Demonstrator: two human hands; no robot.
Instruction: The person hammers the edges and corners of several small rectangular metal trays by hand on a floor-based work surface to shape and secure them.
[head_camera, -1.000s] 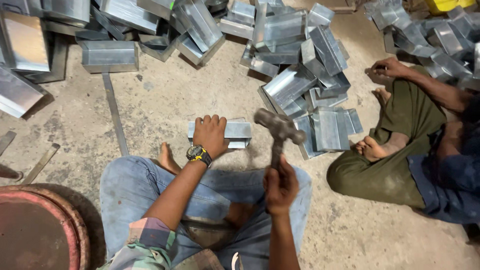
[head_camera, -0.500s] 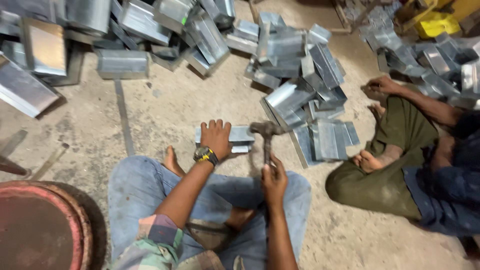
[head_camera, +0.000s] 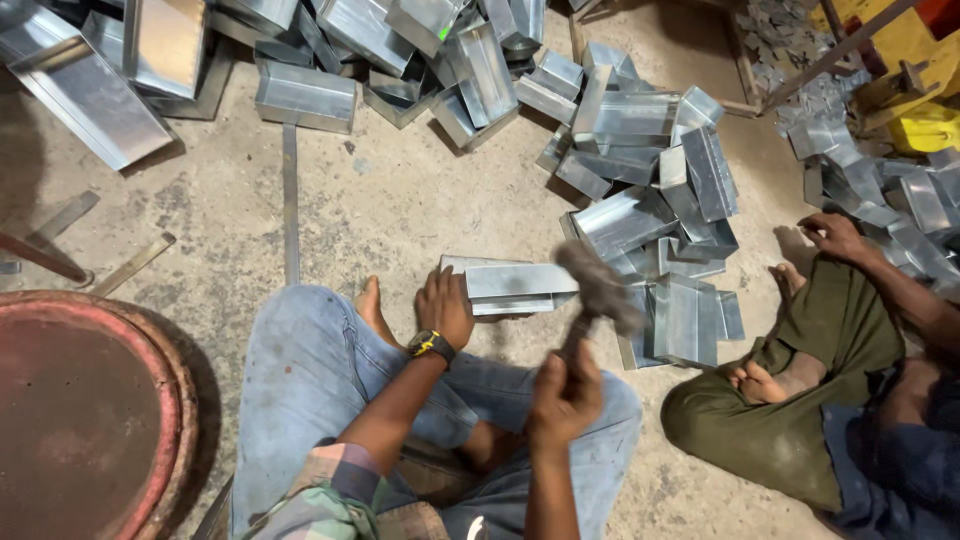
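Head view: the only view, looking down at a person who sits cross-legged on a concrete floor (head_camera: 400, 220).
Left hand: the left hand (head_camera: 445, 305) lies flat on a folded sheet-metal piece (head_camera: 520, 287), fingers spread and not curled around anything — it presses the left end of the piece against the floor.
Wrist: a dark watch (head_camera: 430, 346) with a yellow detail sits on the left wrist.
Right hand: the right hand (head_camera: 565, 395) is closed tightly around the handle of a hammer (head_camera: 600, 290); the hammer head is blurred and is just above the right end of the piece.
Sheet-metal piece: on the floor just in front of the person's bare foot (head_camera: 368, 305), between the knees in blue jeans and the big pile.
Pile: many similar bent metal pieces (head_camera: 650, 180) lie in a heap beyond and to the right.
Other person: a co-worker in olive trousers (head_camera: 800, 400) sits on the right, one hand (head_camera: 835, 235) on pieces beside them.
Left edge: a round red-rimmed drum top (head_camera: 90, 420).
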